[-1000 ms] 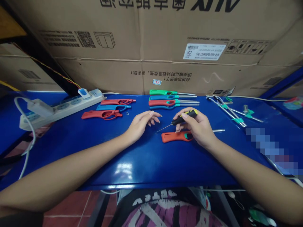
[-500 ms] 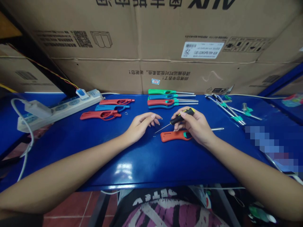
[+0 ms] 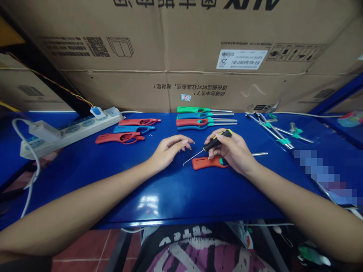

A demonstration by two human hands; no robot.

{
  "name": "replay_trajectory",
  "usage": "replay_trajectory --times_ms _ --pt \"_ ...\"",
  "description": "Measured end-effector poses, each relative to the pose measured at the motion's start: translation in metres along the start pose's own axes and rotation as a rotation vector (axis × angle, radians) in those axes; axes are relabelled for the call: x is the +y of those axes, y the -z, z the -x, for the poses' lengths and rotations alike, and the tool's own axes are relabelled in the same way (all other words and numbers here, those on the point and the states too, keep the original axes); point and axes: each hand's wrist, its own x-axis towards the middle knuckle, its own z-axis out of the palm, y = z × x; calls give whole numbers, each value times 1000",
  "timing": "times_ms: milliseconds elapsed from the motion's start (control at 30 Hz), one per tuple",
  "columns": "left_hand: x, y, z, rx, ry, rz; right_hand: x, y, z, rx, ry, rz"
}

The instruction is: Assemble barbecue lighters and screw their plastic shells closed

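My right hand is closed round the black and yellow handle of a screwdriver. Its thin shaft slants down to the left, and the tip meets a tiny screw close to the blue tabletop. Under that hand lies an orange-red lighter with a long metal tube, its trigger part covered by my fingers. My left hand hovers left of the screwdriver, fingers loosely bent and apart, with nothing in it.
Assembled lighters lie at the back middle. Red and blue lighter handles rest on the left by a white power strip; small screws lie beside them. Metal tubes with green parts are at right. A cardboard box stands behind.
The screwdriver tip has moved down and slightly left, onto the tiny screw that lay just below it. My left hand has barely moved.
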Motion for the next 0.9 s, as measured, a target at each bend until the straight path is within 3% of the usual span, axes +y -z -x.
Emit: replay_trajectory --times_ms 233,433,900 --pt "6 4 8 -164 -163 -112 -7 6 -8 150 38 -139" --pt "3 -2 8 -82 -258 -281 -9 10 -11 229 38 -174" --pt "3 -6 5 -35 -360 -299 -7 14 -11 259 71 -144"
